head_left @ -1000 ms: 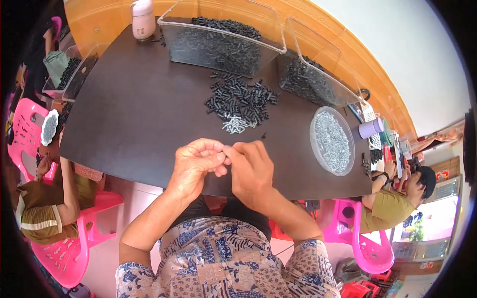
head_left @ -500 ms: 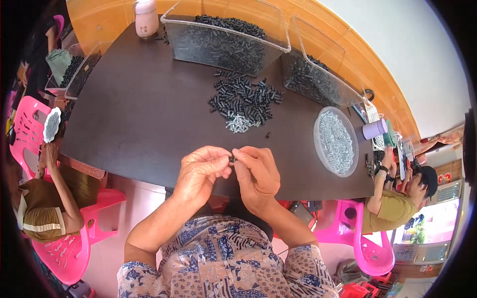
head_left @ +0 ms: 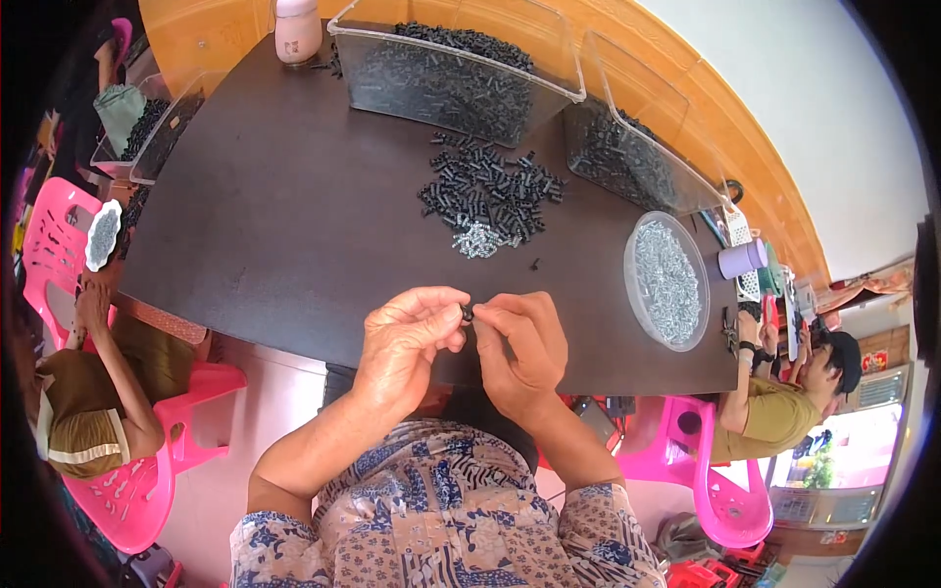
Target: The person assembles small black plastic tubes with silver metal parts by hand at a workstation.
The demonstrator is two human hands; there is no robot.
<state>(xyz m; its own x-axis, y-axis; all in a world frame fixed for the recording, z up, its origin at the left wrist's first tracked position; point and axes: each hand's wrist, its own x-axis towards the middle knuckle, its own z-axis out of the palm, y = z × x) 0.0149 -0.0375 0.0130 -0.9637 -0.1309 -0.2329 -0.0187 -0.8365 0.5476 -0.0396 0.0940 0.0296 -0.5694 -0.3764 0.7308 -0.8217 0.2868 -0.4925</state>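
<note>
Between the thumb and forefinger of my left hand [head_left: 404, 338] is a small black plastic part [head_left: 466, 314]. My right hand [head_left: 524, 343] is pinched closed just right of that part; whatever its fingertips hold is too small to name. Beyond my hands lies a heap of short black ribbed plastic pieces [head_left: 495, 186]. Small silvery metal pieces [head_left: 477, 240] are gathered at the heap's near edge. One loose black piece [head_left: 535, 264] rests alone between the heap and my right hand.
Two clear bins [head_left: 451, 93] [head_left: 637, 162] of black pieces stand at the table's far side. A round clear tub [head_left: 635, 294] of silvery pieces sits right, near a purple-lidded cup [head_left: 742, 258]. A pink bottle [head_left: 297, 34] stands far left. People sit at both sides on pink chairs [head_left: 206, 407].
My right hand has shifted slightly right, and the gap between my fingertips has widened a little. The black part stays in my left fingers. The view has shifted slightly.
</note>
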